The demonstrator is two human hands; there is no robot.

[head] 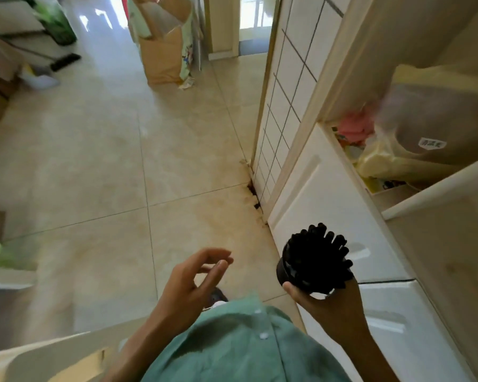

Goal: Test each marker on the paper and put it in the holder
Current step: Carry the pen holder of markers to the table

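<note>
Right hand [326, 301] gripped a round black holder [290, 271] from below, fingers curled round its base, and the holder was tipped so that its mouth faced up and away from the person. A dense bundle of black markers [319, 255] stood out of that mouth, caps fanned in a ring. To the left of the holder, well apart from it, the left hand [199, 279] hung in the air with fingers loosely bent and nothing in it. No paper showed anywhere in view, so testing looked not yet begun; the person stood on a tiled floor [100, 161] with a white cabinet [329, 194] just right of the holder.

The main risk, as I judged it, was the tilt: with the holder leaning and so crowded, a jolt while walking could let markers slide out and scatter on the floor. The grip sat low on the base, so a top-heavy load could tip further. With the left hand free, steadying the rim would have reduced that. Blur around the hands made finer detail of the grip impossible to tell.
</note>
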